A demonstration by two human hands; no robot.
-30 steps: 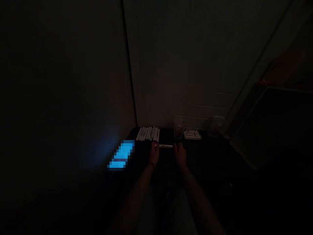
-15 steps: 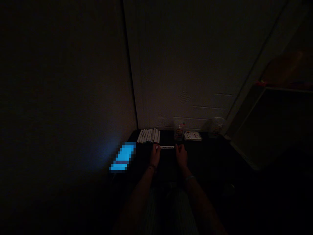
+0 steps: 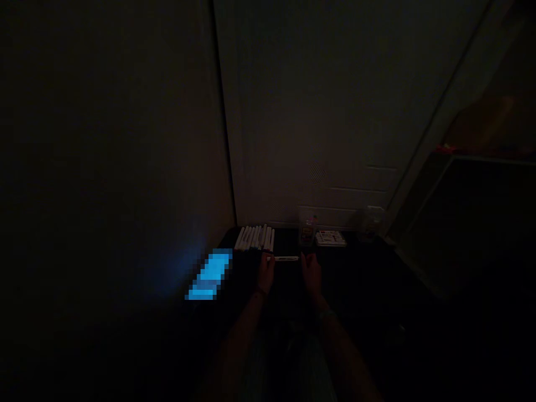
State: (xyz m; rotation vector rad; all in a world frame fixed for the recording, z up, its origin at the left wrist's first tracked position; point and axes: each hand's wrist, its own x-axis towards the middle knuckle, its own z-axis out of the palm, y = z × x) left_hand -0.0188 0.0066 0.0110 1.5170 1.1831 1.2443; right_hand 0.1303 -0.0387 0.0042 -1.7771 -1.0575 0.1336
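A white marker (image 3: 287,258) lies crosswise between my hands on the dark table. My left hand (image 3: 265,271) is closed on its left end. At the marker's right end is my right hand (image 3: 311,270), fingers curled together, with a narrow gap between them and the marker. Too dark to see is whether those fingers hold anything small. Behind my left hand several white markers (image 3: 254,238) lie side by side in a row. Past my right hand sits a stack of white markers (image 3: 330,238), beside a clear plastic container (image 3: 307,232) with a coloured label.
The room is very dark. A glowing, pixelated blue screen (image 3: 210,274) lies at the table's left side. Another clear container (image 3: 372,222) stands at the back right. A wall (image 3: 318,128) rises directly behind the table, and a second wall (image 3: 125,167) closes off the left.
The whole view has shifted slightly, so things sit a little lower. Both hands keep their places around the marker, with no visible change in grip.
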